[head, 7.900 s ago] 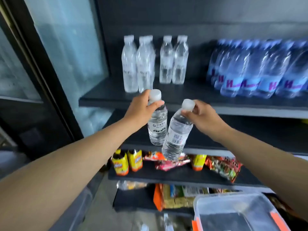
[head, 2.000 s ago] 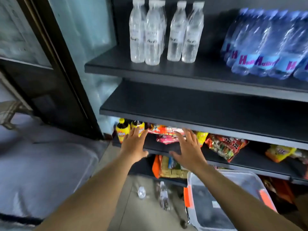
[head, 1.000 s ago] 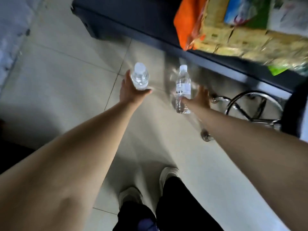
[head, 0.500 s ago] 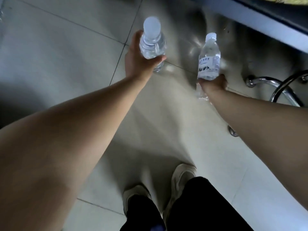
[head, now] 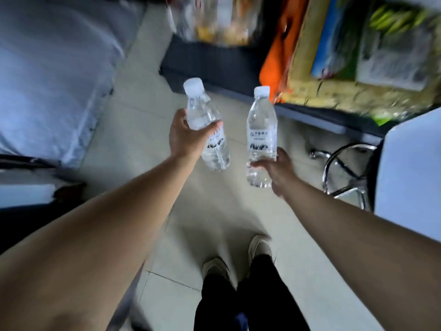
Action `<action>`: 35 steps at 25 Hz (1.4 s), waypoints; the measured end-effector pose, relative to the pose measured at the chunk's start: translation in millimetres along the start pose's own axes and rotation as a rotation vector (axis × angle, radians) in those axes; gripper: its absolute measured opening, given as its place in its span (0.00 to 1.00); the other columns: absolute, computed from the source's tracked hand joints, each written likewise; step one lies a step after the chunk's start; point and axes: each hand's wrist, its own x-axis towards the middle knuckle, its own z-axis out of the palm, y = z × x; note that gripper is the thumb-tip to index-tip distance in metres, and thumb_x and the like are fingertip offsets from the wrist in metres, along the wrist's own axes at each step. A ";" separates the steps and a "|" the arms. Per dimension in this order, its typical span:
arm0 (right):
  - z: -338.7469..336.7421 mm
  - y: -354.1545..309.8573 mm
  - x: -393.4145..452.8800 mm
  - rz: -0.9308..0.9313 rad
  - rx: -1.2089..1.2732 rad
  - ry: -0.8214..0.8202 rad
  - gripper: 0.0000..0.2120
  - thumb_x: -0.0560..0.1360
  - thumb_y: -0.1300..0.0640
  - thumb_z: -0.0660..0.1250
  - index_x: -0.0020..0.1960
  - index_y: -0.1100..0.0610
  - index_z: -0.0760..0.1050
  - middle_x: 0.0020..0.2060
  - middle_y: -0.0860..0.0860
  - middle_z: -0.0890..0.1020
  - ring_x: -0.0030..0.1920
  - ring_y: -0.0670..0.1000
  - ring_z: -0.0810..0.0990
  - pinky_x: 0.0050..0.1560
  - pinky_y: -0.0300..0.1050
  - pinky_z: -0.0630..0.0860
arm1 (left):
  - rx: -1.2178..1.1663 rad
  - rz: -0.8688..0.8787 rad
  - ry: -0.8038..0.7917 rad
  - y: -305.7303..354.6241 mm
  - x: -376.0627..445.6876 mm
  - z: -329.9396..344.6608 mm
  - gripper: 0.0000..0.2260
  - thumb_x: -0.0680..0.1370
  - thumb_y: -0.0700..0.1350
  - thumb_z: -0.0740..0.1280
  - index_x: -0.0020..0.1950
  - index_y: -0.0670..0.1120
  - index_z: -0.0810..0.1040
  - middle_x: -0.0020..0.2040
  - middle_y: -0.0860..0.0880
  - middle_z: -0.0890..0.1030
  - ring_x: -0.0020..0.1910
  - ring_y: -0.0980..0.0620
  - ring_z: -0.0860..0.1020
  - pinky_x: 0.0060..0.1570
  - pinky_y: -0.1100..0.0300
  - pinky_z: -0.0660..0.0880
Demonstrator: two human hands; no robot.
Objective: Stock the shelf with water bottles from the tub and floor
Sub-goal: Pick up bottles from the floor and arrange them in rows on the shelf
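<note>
1. Two shoes (head: 236, 261) stand on the tiled floor (head: 148, 130).
2. Right hand (head: 278, 173) grips an upright water bottle (head: 261, 132) low on its body, above the floor.
3. Left hand (head: 186, 137) clasps a second bottle (head: 206, 130), tilted.
4. Beyond: bottom shelf (head: 238, 84), packaged goods blurred.

Head-worn view, looking steeply down, arm's-length close, floor (head: 214, 218) below

Both arms extended forward, apart. Left hand (head: 185, 137) wrapped round a bottle's (head: 207, 130) upper body, tilted. Right hand (head: 278, 170) grips a second bottle (head: 261, 137) low, upright.
</note>
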 end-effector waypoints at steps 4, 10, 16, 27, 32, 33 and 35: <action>-4.0 -115.2 -117.5 -0.109 0.086 -0.088 0.28 0.61 0.74 0.71 0.56 0.56 0.70 0.46 0.52 0.82 0.44 0.50 0.80 0.41 0.44 0.73 | -0.037 0.127 -0.079 145.0 -39.2 -62.9 0.24 0.55 0.57 0.76 0.46 0.51 0.74 0.44 0.53 0.82 0.43 0.54 0.81 0.47 0.55 0.78; -36.5 -322.4 -285.6 -0.438 0.137 -0.299 0.31 0.56 0.70 0.66 0.59 0.58 0.72 0.44 0.52 0.84 0.47 0.54 0.81 0.47 0.48 0.77 | -0.083 0.474 -0.109 394.3 -113.0 -142.8 0.25 0.58 0.54 0.80 0.49 0.47 0.76 0.43 0.51 0.83 0.42 0.55 0.81 0.46 0.58 0.78; -89.2 -493.9 -453.4 -0.802 0.218 -0.416 0.28 0.60 0.69 0.66 0.60 0.57 0.73 0.45 0.51 0.85 0.45 0.48 0.84 0.43 0.45 0.80 | -0.015 0.775 -0.187 616.7 -207.9 -230.8 0.29 0.57 0.58 0.79 0.52 0.48 0.77 0.47 0.51 0.82 0.45 0.56 0.80 0.48 0.60 0.76; -171.9 -637.9 -616.0 -1.131 0.232 -0.338 0.34 0.62 0.61 0.77 0.65 0.62 0.69 0.50 0.56 0.84 0.50 0.57 0.83 0.53 0.54 0.78 | 0.018 0.952 -0.274 813.8 -345.5 -278.1 0.45 0.48 0.65 0.76 0.63 0.51 0.76 0.58 0.50 0.81 0.55 0.49 0.80 0.60 0.51 0.75; -180.0 -676.8 -574.7 -1.171 0.166 -0.268 0.32 0.61 0.67 0.76 0.63 0.62 0.70 0.53 0.58 0.83 0.53 0.55 0.83 0.51 0.46 0.78 | -0.027 0.935 -0.367 829.8 -304.9 -245.5 0.33 0.67 0.52 0.76 0.69 0.51 0.69 0.63 0.54 0.76 0.56 0.57 0.75 0.58 0.63 0.69; -179.9 -687.2 -559.6 -1.161 0.160 -0.256 0.31 0.61 0.68 0.75 0.62 0.62 0.71 0.51 0.56 0.84 0.51 0.53 0.83 0.47 0.43 0.78 | -0.013 0.914 -0.365 831.7 -287.3 -234.5 0.37 0.68 0.52 0.75 0.73 0.49 0.63 0.69 0.51 0.71 0.63 0.53 0.72 0.62 0.58 0.68; -179.8 -708.2 -524.9 -1.139 0.143 -0.235 0.29 0.61 0.68 0.74 0.60 0.61 0.72 0.49 0.55 0.84 0.49 0.53 0.84 0.45 0.42 0.78 | 0.049 0.872 -0.361 835.0 -253.6 -213.3 0.41 0.68 0.51 0.74 0.75 0.49 0.57 0.74 0.48 0.64 0.70 0.48 0.67 0.68 0.51 0.64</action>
